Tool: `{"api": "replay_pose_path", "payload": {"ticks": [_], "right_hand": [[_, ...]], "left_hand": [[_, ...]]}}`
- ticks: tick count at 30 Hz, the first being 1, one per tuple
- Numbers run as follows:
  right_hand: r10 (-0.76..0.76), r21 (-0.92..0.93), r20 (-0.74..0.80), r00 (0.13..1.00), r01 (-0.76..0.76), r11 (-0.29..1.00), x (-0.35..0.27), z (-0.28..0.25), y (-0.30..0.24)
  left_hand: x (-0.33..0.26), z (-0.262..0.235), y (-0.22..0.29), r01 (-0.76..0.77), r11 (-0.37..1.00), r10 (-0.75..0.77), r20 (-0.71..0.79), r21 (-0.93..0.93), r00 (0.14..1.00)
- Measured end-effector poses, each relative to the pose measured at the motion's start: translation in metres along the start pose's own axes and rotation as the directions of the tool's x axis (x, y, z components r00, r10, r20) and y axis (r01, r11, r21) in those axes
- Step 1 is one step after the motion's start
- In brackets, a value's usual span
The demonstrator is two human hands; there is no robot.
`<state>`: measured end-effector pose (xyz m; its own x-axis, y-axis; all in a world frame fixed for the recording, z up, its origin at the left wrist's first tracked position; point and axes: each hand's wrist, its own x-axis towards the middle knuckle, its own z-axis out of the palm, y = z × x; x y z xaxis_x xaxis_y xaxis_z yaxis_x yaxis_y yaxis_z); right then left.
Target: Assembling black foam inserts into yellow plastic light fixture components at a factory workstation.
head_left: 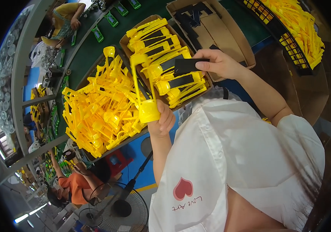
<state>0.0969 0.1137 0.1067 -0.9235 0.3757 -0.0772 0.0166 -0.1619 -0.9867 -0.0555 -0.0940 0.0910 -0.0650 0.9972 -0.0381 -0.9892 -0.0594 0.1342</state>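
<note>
A long green bench (107,42) ran away from the person, curving with the lens, and most of what lay on it was yellow. The biggest heap was a loose pile of yellow plastic parts (99,112) spilling over a shallow tray at the bench's near edge, tangled every which way. Off to the far right a black crate (285,38) held another mound of the same yellow pieces. Between them sat two cardboard boxes: the nearer box (128,36) was packed with yellow parts laid in rows, each with a black strip set along it, and the farther box (231,31) behind it held flat black strips and some brown card. Below the bench stood a floor fan (121,208), and two other people worked nearby, one in an orange top (78,185) bent low and one in yellow (63,17) at the far end of the bench. The person's white shirt (242,154) filled the lower right of the view. The left hand (161,121) was clenched around the round base of a yellow part (144,89), holding it upright in front of the nearer box, its long stem rising over the pile. The right hand (219,63) pinched a black strip (186,65) between thumb and fingers, just above the packed rows in the nearer box and a little to the right of the held part's stem.
</note>
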Motion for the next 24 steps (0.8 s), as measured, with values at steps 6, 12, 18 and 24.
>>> {"api": "replay_pose_path", "payload": {"ticks": [6, 12, 18, 24], "right_hand": [[-0.037, 0.380, 0.272, 0.962, -0.072, 0.922, 0.026, 0.044, -0.025], [-0.095, 0.194, 0.100, 0.990, 0.074, 0.978, 0.029, 0.064, -0.046], [-0.095, 0.206, 0.079, 0.992, 0.077, 0.975, 0.032, 0.064, -0.037], [-0.080, 0.020, 0.054, 0.995, 0.079, 0.997, 0.034, 0.055, -0.024]], "left_hand": [[0.020, 0.006, -0.010, 0.247, 0.969, -0.237, 0.402, 0.027, 0.884], [0.016, 0.009, -0.022, 0.179, 0.981, -0.180, 0.005, 0.067, 0.984], [0.011, 0.014, -0.020, 0.127, 0.990, -0.124, 0.059, -0.059, 0.991], [0.006, 0.007, -0.009, -0.108, 0.964, 0.112, 0.001, -0.243, 0.994]]}}
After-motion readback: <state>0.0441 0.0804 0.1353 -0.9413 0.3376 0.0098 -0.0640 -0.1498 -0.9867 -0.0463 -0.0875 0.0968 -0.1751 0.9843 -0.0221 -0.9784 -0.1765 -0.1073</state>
